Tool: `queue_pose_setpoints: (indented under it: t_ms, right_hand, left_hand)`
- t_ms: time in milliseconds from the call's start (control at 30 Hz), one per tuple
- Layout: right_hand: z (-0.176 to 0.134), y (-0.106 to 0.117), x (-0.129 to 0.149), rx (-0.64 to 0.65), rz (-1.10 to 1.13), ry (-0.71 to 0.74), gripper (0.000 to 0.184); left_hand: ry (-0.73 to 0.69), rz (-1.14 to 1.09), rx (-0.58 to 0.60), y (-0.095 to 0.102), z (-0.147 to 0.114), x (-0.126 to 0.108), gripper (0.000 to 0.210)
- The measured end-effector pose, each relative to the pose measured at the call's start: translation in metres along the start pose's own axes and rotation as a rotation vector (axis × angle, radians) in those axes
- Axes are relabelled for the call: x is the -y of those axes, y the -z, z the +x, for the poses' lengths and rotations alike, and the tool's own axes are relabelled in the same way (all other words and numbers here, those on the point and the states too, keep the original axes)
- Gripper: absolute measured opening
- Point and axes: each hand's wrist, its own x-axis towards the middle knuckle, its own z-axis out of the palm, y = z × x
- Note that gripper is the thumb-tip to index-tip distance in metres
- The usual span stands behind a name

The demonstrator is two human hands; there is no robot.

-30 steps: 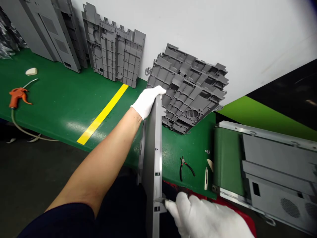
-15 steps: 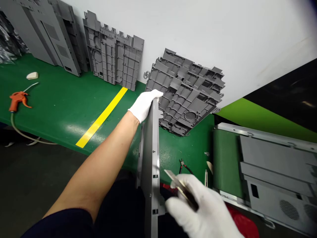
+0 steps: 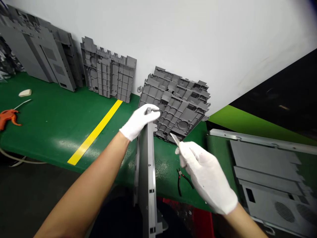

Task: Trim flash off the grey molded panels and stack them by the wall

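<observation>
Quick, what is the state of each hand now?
Left hand: closed on top edge of grey panel.
Right hand: closed, holding small blade.

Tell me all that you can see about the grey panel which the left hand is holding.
The grey panel looks like moulded plastic, long and flat, seen edge-on with small square notches along its side. It stands upright, its foot out of view. The gloved left hand grips its top end. The right hand is apart from it.
</observation>
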Motion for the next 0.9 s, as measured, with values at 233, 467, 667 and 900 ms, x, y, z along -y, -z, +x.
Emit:
queue_pose_setpoints:
  t_ms: [233, 467, 667, 900]
  right_hand:
    - [0.043, -0.006, 0.011, 0.111, -0.063, 0.069, 0.045]
    - [0.108, -0.015, 0.022, 0.167, -0.656, 0.224, 0.054]
    - [0.125, -0.022, 0.039, 0.171, -0.878, 0.247, 0.058]
    - [0.12, -0.023, 0.045, 0.138, -1.11, 0.327, 0.065]
  left_hand:
    - [0.052, 0.066, 0.036, 0.013, -0.005, -0.004, 0.022]
    - [0.132, -0.048, -0.035, 0.011, 0.006, -0.005, 0.041]
    - [0.123, -0.042, -0.05, 0.013, 0.01, -0.002, 0.038]
    - [0.14, -0.05, -0.08, 0.01, 0.009, 0.002, 0.039]
